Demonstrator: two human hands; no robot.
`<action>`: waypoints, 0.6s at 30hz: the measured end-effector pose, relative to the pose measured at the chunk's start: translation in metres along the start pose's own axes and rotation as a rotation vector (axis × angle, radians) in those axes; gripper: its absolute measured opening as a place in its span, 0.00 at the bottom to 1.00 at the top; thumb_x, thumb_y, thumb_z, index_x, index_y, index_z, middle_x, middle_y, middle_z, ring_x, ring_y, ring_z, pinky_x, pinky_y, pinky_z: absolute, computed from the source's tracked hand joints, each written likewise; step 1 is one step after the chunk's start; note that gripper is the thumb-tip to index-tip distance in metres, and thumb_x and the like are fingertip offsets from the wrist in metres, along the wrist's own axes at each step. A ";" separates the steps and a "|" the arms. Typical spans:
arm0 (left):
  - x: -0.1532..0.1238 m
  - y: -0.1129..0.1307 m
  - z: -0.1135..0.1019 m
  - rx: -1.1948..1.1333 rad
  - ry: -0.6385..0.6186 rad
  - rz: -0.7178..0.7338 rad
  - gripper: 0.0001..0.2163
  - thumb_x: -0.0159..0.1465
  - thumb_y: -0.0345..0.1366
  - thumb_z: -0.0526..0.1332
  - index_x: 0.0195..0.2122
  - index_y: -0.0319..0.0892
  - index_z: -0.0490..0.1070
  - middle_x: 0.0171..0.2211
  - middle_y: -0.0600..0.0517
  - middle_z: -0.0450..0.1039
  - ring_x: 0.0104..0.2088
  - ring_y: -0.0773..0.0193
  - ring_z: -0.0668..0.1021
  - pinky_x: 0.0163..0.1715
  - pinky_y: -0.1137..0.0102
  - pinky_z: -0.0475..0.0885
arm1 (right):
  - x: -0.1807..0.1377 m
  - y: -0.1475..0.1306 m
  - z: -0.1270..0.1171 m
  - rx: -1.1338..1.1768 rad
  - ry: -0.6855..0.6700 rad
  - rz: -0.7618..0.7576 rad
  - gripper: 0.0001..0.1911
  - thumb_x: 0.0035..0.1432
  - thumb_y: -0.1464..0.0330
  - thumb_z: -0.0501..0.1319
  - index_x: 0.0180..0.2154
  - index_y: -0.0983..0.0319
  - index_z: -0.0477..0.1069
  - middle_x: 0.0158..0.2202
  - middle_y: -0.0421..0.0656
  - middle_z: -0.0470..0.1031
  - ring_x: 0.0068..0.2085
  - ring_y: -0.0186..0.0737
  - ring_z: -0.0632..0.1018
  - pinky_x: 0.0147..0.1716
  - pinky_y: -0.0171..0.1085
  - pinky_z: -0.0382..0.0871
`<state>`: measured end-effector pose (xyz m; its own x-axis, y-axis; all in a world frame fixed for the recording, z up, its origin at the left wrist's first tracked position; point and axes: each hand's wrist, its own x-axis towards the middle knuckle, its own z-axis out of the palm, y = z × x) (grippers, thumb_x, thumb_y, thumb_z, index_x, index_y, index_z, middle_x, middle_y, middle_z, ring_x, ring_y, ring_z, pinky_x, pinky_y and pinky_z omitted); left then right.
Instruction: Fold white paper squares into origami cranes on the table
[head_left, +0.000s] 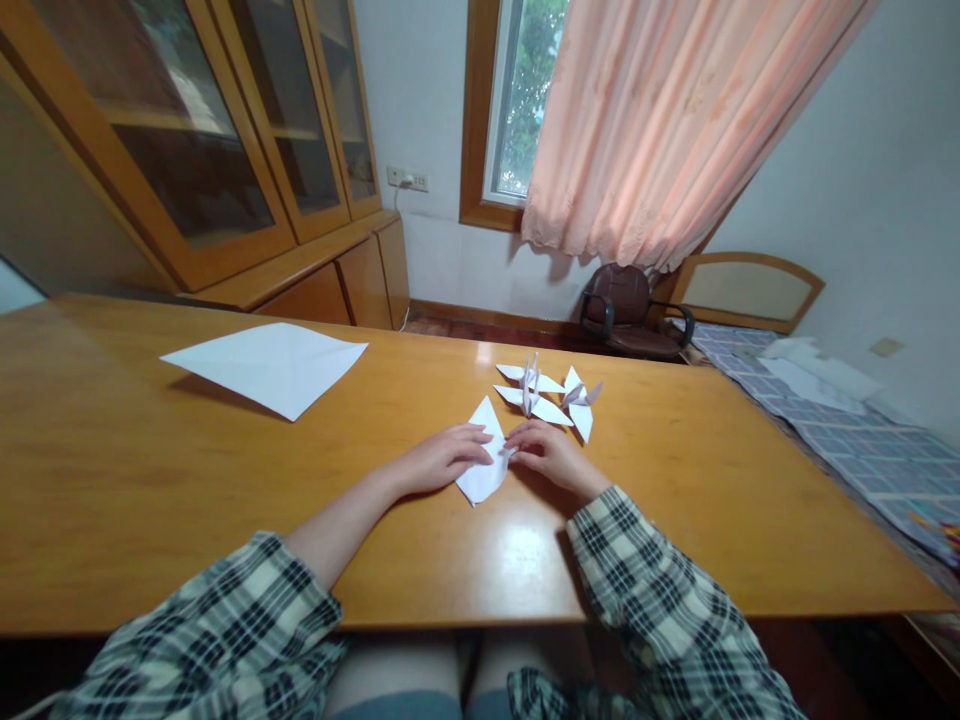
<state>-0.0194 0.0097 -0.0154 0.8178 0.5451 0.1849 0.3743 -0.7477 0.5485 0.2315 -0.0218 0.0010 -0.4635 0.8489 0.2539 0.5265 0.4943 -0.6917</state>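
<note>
The folded paper (484, 465) is shown in plain white, as is the flat sheet (270, 365). The paper cranes (531, 392) are coloured white with faint lilac shading. The table (150, 480) is finished in glossy honey-brown wood. The sleeves (225, 630) are patterned in a plaid of cream, grey-green and black. The curtain (660, 120) is tinted peach-pink, the chair (630, 310) dark maroon, and the bedcover (862, 440) is checked in blue-grey.

Both hands press a folded white paper (484, 455) flat on the wooden table (150, 480): the left hand (439, 460) lies on its left part, the right hand (547, 452) touches its right edge. Just behind stand two finished paper cranes (547, 395) (one beside the other), and a large creased sheet (270, 365) lies well apart to the left.
</note>
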 end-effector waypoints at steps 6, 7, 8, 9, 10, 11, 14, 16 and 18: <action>-0.001 0.006 -0.001 -0.046 -0.022 -0.058 0.08 0.62 0.40 0.61 0.39 0.43 0.73 0.59 0.45 0.67 0.62 0.54 0.65 0.61 0.57 0.59 | 0.001 -0.002 0.001 0.034 -0.022 0.020 0.07 0.58 0.67 0.64 0.39 0.59 0.78 0.41 0.45 0.76 0.43 0.40 0.76 0.47 0.42 0.70; -0.001 0.006 0.000 -0.051 -0.019 -0.060 0.08 0.62 0.40 0.62 0.39 0.43 0.73 0.59 0.45 0.66 0.62 0.53 0.65 0.61 0.57 0.59 | 0.002 -0.002 0.001 0.038 -0.021 0.025 0.07 0.59 0.66 0.63 0.39 0.58 0.78 0.41 0.45 0.77 0.43 0.41 0.76 0.46 0.42 0.70; -0.001 0.006 0.000 -0.054 -0.018 -0.060 0.08 0.61 0.41 0.63 0.38 0.43 0.72 0.59 0.45 0.66 0.62 0.53 0.64 0.61 0.57 0.58 | 0.003 -0.001 0.002 0.041 -0.018 0.031 0.07 0.59 0.66 0.63 0.39 0.58 0.79 0.40 0.45 0.77 0.42 0.41 0.76 0.46 0.42 0.70; -0.001 0.005 0.001 -0.055 -0.018 -0.061 0.08 0.60 0.41 0.63 0.38 0.43 0.72 0.59 0.45 0.65 0.62 0.53 0.64 0.62 0.57 0.57 | 0.003 -0.001 0.003 0.043 -0.014 0.038 0.07 0.59 0.66 0.63 0.38 0.58 0.79 0.40 0.45 0.77 0.42 0.41 0.76 0.46 0.42 0.69; -0.001 0.004 0.001 -0.051 -0.019 -0.066 0.09 0.59 0.41 0.64 0.38 0.44 0.72 0.60 0.45 0.65 0.62 0.52 0.63 0.62 0.56 0.56 | 0.004 0.000 0.004 0.043 -0.008 0.044 0.07 0.59 0.65 0.63 0.37 0.59 0.79 0.39 0.45 0.77 0.42 0.41 0.75 0.46 0.42 0.69; -0.001 0.004 0.001 -0.046 -0.022 -0.074 0.09 0.59 0.41 0.65 0.38 0.44 0.72 0.61 0.45 0.64 0.63 0.52 0.61 0.62 0.56 0.55 | 0.005 0.000 0.005 0.040 -0.003 0.048 0.07 0.59 0.65 0.63 0.37 0.59 0.79 0.38 0.45 0.77 0.41 0.41 0.75 0.46 0.42 0.69; -0.001 0.004 0.002 -0.026 -0.040 -0.101 0.12 0.57 0.43 0.67 0.39 0.44 0.72 0.63 0.45 0.60 0.65 0.50 0.57 0.63 0.53 0.52 | 0.007 0.001 0.008 0.015 0.011 0.061 0.08 0.59 0.64 0.63 0.36 0.60 0.79 0.36 0.45 0.76 0.40 0.41 0.75 0.45 0.41 0.68; -0.002 0.003 0.002 -0.021 -0.060 -0.113 0.13 0.56 0.44 0.67 0.40 0.45 0.72 0.64 0.44 0.58 0.66 0.49 0.55 0.64 0.52 0.50 | 0.008 0.002 0.010 -0.002 0.026 0.066 0.09 0.59 0.63 0.64 0.35 0.61 0.78 0.36 0.45 0.75 0.40 0.40 0.74 0.43 0.40 0.67; -0.003 0.003 0.002 -0.020 -0.073 -0.127 0.15 0.55 0.44 0.68 0.41 0.45 0.72 0.65 0.44 0.57 0.66 0.48 0.54 0.64 0.51 0.50 | 0.008 0.004 0.012 -0.016 0.048 0.069 0.09 0.58 0.62 0.64 0.33 0.62 0.78 0.35 0.44 0.74 0.39 0.40 0.73 0.42 0.39 0.66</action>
<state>-0.0195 0.0054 -0.0157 0.7941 0.6055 0.0535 0.4690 -0.6663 0.5798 0.2207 -0.0151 -0.0078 -0.3915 0.8888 0.2381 0.5677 0.4370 -0.6977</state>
